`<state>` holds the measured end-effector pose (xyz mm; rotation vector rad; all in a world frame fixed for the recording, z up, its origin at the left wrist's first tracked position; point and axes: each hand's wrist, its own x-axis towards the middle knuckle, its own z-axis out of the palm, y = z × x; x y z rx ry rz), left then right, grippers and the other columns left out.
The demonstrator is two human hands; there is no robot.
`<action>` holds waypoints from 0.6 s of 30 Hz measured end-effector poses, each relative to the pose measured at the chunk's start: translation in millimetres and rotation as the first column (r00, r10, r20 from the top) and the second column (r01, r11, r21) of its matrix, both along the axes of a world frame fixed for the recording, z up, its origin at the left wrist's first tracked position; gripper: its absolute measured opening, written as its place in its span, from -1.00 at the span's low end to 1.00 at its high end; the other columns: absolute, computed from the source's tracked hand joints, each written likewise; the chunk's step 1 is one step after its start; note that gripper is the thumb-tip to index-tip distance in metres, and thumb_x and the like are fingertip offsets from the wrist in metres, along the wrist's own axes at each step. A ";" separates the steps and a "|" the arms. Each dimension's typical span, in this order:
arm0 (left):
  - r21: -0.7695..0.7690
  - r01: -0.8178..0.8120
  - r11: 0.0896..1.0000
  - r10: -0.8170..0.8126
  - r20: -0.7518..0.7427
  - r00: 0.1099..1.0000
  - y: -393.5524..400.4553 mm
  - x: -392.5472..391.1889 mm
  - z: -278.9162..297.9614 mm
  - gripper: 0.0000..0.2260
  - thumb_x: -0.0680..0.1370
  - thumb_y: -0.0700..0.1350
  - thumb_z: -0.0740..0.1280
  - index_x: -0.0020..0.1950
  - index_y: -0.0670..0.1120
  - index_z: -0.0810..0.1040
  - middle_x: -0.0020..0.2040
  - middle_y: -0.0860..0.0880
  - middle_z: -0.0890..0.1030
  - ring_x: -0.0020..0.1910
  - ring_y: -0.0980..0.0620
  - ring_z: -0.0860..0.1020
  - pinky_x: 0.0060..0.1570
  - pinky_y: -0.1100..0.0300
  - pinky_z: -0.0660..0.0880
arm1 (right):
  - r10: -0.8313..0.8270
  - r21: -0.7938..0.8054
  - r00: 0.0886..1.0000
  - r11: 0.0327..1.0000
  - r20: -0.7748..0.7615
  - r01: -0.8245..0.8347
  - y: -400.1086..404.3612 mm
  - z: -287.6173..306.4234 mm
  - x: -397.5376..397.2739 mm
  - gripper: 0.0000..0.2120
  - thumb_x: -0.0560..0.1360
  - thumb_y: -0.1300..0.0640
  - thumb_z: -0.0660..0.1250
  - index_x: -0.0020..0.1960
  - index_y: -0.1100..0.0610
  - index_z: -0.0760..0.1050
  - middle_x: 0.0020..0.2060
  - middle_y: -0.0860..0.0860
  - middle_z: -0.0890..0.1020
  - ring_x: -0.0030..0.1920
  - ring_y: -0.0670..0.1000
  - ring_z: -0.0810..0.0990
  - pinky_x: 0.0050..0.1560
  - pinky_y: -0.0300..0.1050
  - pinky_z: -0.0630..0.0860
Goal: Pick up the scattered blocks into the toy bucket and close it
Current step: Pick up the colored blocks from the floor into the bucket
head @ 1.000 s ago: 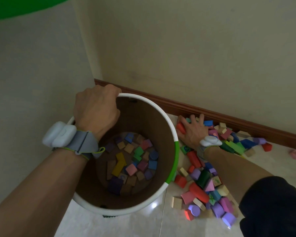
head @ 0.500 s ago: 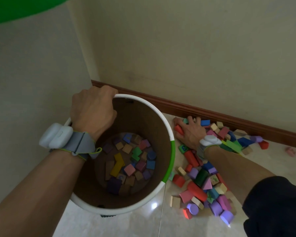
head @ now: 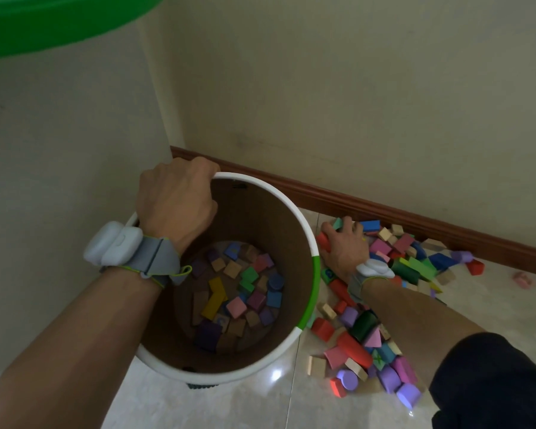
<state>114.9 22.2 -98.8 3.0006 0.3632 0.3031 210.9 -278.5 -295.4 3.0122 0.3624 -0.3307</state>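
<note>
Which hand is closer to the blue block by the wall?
The right hand. It rests on the pile of blocks, its fingers just left of the blue block. The left hand is far off, gripping the far-left rim of the toy bucket.

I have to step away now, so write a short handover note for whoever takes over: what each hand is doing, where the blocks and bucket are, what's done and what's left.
Left hand: grip curled over the far-left rim of the toy bucket, steadying it.
Right hand: down in the block pile by the baseboard, fingers curling around blocks, a red block at its left edge; nothing lifted yet.
Bucket: upright on the floor, open, with a shallow layer of blocks in the bucket.
Left to do: most scattered blocks lie on the floor right of the bucket, and a pink piece lies apart at far right. Gather them all, then close the bucket.
</note>
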 end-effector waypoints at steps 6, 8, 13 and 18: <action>-0.006 0.002 1.000 -0.002 -0.003 1.000 0.1 0.4 0.7 -0.64 0.42 -0.14 0.35 0.22 -0.02 0.55 -0.04 -0.24 0.58 -0.09 -0.30 0.52 -0.15 -0.01 0.33 | -0.020 0.023 0.999 1.000 -0.035 0.021 0.3 17.5 7.1 -0.62 0.47 0.23 0.25 0.19 -0.13 0.31 0.15 0.12 0.31 0.11 0.29 0.41 -0.23 0.08 0.38; -0.003 -0.001 1.000 0.001 -0.004 1.000 0.2 0.1 1.0 -0.64 0.42 -0.13 0.35 0.22 -0.02 0.55 -0.03 -0.23 0.58 -0.08 -0.29 0.53 -0.15 0.00 0.33 | -0.053 0.040 0.996 0.998 -0.065 0.056 2.1 22.8 7.1 -0.59 0.47 0.27 0.24 0.19 -0.13 0.34 0.16 0.12 0.32 0.13 0.31 0.41 -0.17 0.12 0.45; 0.005 0.008 1.000 -0.008 0.007 1.000 1.0 1.5 -0.3 -0.64 0.39 -0.13 0.36 0.19 0.00 0.56 -0.04 -0.22 0.59 -0.09 -0.29 0.54 -0.16 -0.01 0.36 | -0.156 0.191 0.977 0.965 -0.144 0.182 2.6 33.8 7.4 -0.56 0.43 0.29 0.30 0.22 -0.09 0.44 0.13 0.15 0.40 0.13 0.33 0.46 0.10 0.21 0.52; 0.009 0.012 1.000 -0.012 0.035 0.999 2.2 1.5 -3.8 -0.64 0.39 -0.14 0.36 0.19 -0.03 0.57 -0.06 -0.23 0.59 -0.12 -0.29 0.54 -0.18 0.00 0.33 | -0.293 0.555 0.931 0.748 -0.217 0.365 -8.2 53.5 7.4 -0.67 0.33 0.40 0.38 -0.07 0.02 0.45 -0.18 0.07 0.56 -0.12 0.12 0.51 -0.24 -0.21 0.45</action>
